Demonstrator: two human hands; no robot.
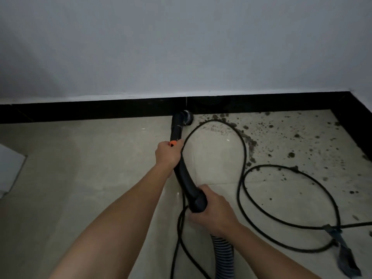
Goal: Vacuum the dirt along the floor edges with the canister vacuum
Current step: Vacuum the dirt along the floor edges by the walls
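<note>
While the vacuum wand (177,128) is angled down toward the wall, a pale white object (10,168) is glimpsed at the far left on the beige tiled floor (80,168). Along the foot of the grey wall (181,47), a black skirting board (90,111) is seen running across. Moving right, the left hand (168,155) is wrapped around the wand just at its orange collar (173,143), fingers curled tight. Beyond it, the round brush nozzle (187,117) is set on the floor right against the skirting, at the left limit of the dirt. Lower down, the curved black handle (186,182) is gripped at its thick end by the right hand (213,211), fingers closed round it, and a ribbed hose (223,252) is led out from beneath that hand toward the bottom edge. Further right, a black cable (244,156) is laid in loose loops over the tiles. Dark dirt (291,155) is scattered there in clumps and specks, spread into the right-hand corner and heaviest along the cable's upper loop. Lowest right, a dark attachment (348,258) is seen lying on the floor beside the cable; its type cannot be made out.
</note>
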